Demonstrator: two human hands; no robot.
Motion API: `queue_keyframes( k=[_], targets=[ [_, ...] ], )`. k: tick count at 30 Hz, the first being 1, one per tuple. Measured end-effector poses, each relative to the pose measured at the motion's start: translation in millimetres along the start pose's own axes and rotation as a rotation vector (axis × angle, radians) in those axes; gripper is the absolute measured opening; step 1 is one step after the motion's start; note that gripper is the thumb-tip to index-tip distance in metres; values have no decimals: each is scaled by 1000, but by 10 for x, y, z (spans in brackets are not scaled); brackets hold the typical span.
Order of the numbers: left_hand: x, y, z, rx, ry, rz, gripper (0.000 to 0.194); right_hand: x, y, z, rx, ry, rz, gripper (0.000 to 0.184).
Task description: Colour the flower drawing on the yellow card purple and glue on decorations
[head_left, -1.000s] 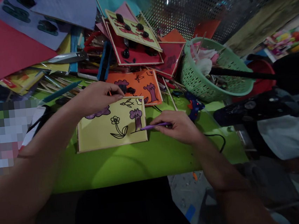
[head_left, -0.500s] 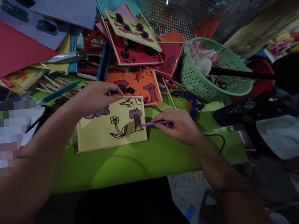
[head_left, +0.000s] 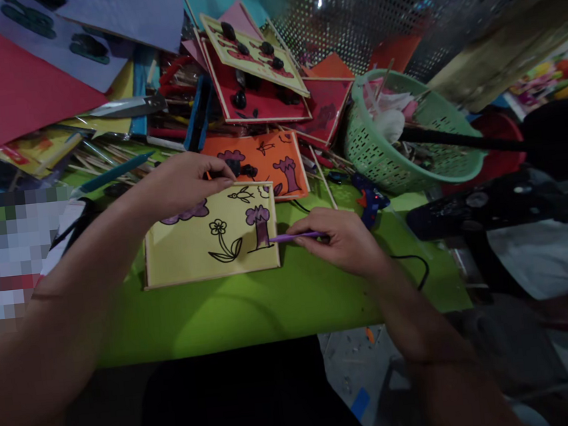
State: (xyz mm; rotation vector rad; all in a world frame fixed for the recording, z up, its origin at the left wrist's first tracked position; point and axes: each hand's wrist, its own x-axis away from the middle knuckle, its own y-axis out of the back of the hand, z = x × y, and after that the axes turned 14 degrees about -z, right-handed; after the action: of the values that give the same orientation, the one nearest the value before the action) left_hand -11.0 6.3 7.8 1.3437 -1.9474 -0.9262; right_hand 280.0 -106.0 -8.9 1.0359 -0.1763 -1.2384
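Head view:
- The left hand (head_left: pixel 197 178) is covering part of the yellow rectangular card with a thin pale frame (head_left: pixel 182 256), hiding some of its upper edge.
- That card is also overlapping the orange framed sheet with purple shapes (head_left: pixel 260 149), just beyond the left hand.
- A coarse pixelated patch (head_left: pixel 2 260) is masking whatever is lying left of the left forearm.
- Beyond the left forearm, print on a yellow and red packet (head_left: pixel 25 156) is appearing too blurred to read.
- The left hand is curving loosely, its fingertips touching the card's top edge; whether it is pinching the frame, I cannot tell.
- The right hand (head_left: pixel 337 238) is closing around a slim purple pen (head_left: pixel 299 236), whose tip is pointing left at the drawn tree trunk near the card's right edge.
- The card is lying on the bright green tabletop (head_left: pixel 214 320), between and below the hands, showing a black-outlined flower.
- Beyond the right hand, a dark blue and orange glue gun (head_left: pixel 374 199) is resting near a pale green perforated plastic basket (head_left: pixel 368 144).
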Motion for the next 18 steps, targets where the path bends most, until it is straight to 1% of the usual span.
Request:
queue_keyframes(
  k=[5, 9, 11, 18],
  targets=[
    [-3, 13, -17, -25, 3, -8, 41, 2, -3, -6, -18, 3, 24, 12],
    [8, 16, 8, 20, 62, 39, 47, -6, -24, -2, -29, 9, 29, 12],
    [18, 18, 15, 35, 63, 47, 48, -7, -37, -4, -28, 0, 37, 13],
    [22, 18, -2, 46, 90, 61, 46, 1, -44, -16, -26, -15, 20, 13]
  ],
)
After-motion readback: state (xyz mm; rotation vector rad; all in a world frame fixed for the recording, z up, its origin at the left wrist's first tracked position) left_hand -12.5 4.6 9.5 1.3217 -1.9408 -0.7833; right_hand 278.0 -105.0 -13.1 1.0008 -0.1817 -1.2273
